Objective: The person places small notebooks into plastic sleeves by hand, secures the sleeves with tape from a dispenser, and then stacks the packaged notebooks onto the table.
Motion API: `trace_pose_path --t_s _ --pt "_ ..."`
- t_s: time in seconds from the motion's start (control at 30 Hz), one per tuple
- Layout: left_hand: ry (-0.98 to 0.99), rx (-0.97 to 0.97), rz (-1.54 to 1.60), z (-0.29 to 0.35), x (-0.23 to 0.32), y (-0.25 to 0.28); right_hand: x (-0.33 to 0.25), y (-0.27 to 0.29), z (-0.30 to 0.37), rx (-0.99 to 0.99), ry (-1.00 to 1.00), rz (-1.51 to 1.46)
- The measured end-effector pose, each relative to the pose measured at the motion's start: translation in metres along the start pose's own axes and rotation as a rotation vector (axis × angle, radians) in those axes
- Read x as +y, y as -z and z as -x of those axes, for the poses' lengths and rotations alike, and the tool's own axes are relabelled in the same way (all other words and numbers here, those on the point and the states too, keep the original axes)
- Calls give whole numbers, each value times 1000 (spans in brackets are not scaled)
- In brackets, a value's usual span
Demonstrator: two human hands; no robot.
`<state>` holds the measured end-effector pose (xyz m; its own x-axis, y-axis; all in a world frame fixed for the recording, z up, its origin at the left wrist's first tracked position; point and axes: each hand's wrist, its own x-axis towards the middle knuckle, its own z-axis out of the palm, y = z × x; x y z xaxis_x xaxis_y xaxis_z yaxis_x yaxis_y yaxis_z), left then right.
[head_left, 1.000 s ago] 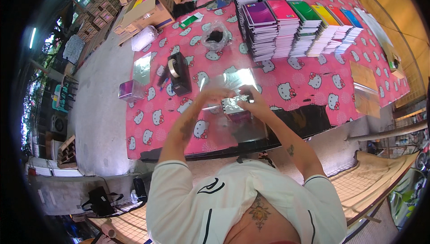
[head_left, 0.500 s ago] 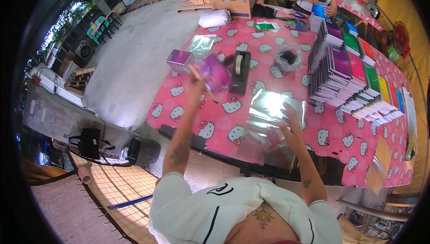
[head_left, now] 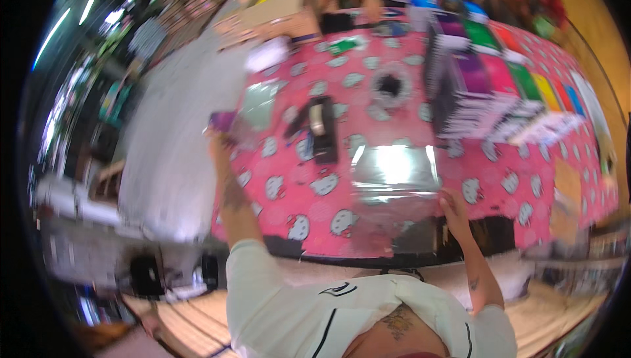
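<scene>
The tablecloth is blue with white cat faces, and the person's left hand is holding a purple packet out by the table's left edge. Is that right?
Not quite. The head view shows the tablecloth is pink, not blue, with white cat faces. The rest holds: the left hand is holding a purple packet out by the table's left edge.

White short-sleeved shirt (black trim); forearm tattoos

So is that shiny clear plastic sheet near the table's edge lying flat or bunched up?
Flat. The clear plastic sheet lies spread on the pink tablecloth, glare across its top, with the right hand at its corner.
</scene>
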<state>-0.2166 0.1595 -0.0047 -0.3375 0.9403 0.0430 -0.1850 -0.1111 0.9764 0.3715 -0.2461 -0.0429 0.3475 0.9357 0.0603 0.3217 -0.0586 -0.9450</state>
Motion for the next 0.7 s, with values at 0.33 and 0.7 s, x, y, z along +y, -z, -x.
trace_pose_path --t_s 0.33,0.7 --pt "-730 -216 -410 251 102 -334 -1 232 -97 560 272 736" --pt "-1367 -788 -482 555 51 -745 21 513 -231 641 373 1133"
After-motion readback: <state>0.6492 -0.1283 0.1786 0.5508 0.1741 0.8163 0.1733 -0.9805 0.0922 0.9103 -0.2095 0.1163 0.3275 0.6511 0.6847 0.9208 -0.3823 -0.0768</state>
